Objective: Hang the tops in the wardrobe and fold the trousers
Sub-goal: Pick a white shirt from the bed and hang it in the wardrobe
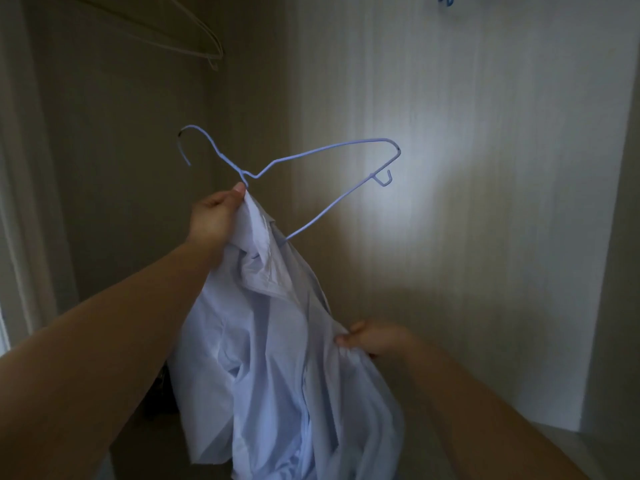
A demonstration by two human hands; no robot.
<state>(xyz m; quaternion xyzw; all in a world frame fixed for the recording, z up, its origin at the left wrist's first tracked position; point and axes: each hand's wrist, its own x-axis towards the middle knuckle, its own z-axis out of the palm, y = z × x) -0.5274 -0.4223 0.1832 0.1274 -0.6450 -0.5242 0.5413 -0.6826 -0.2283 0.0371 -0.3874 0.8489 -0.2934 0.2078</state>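
Bare forearms are filling the foreground inside the dim wardrobe. The left hand is clamping the neck of a blue wire hanger together with the collar of the pale shirt, and the right hand below it is pinching a fold of the cloth. With the hanger's far arm standing bare above the right hand, the shirt is risking a slide off the wire should either grip slacken. No surface is showing; pale hangers are hanging above the left hand.

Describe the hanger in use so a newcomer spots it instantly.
Inside the pale wood-grain wardrobe, look centre frame, above the crumpled white shirt. The left hand grips a thin pale-blue wire hanger by its neck, tilted. Unlike the cream hangers upper left, it is blue and hand-held.
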